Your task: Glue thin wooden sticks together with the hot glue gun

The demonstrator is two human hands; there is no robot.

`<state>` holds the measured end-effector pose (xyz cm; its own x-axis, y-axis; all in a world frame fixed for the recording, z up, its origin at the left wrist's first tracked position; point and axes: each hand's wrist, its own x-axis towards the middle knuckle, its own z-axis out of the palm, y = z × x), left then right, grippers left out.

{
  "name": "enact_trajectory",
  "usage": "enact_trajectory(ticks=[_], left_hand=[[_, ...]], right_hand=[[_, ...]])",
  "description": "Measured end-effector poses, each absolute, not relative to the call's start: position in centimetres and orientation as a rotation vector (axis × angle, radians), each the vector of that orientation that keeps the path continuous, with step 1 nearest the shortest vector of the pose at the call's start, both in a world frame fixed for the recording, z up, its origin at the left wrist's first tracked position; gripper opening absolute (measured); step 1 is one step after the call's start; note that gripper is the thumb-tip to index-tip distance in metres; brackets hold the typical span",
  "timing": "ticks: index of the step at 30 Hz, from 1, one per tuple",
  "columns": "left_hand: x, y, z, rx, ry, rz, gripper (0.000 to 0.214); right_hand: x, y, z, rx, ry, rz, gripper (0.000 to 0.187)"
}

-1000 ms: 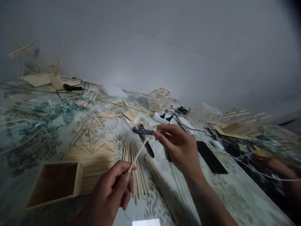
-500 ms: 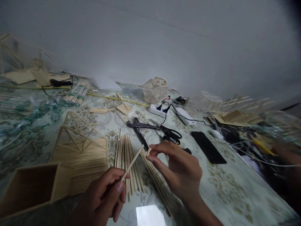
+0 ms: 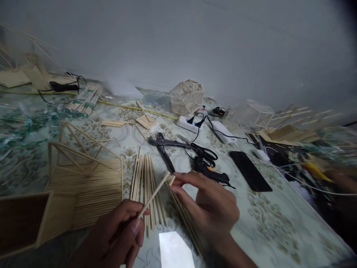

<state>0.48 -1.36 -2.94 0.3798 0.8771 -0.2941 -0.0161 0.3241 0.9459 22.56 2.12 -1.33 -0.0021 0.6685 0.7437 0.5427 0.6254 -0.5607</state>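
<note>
My left hand (image 3: 117,234) pinches a thin wooden stick (image 3: 154,193) that slants up to the right. My right hand (image 3: 209,204) pinches a short stub of wood (image 3: 171,180) right at the stick's upper tip. Both hands hover over a loose row of sticks (image 3: 145,186) lying on the patterned surface. Black pliers (image 3: 164,149) lie just beyond, with black scissors (image 3: 205,152) and a black glue gun (image 3: 212,173) to their right.
A stick-built panel with a triangular frame (image 3: 86,175) and an open wooden box (image 3: 25,219) sit at the left. A stick polyhedron (image 3: 186,96), a white power strip (image 3: 188,124), a dark phone (image 3: 249,171) and more stick models lie along the grey wall.
My right hand has come back from near the pliers with the short stub and brought it to the tip of the stick in my left hand. The view has dipped lower.
</note>
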Motion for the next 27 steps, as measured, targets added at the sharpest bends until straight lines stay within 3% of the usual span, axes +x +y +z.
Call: enact_trajectory(ticks=[27], left_hand=[[0.54, -1.5, -2.74, 1.15, 1.037, 0.715, 0.022]], right_hand=[[22.52, 2.08, -1.47, -1.003, -1.654, 0.042, 0.032]])
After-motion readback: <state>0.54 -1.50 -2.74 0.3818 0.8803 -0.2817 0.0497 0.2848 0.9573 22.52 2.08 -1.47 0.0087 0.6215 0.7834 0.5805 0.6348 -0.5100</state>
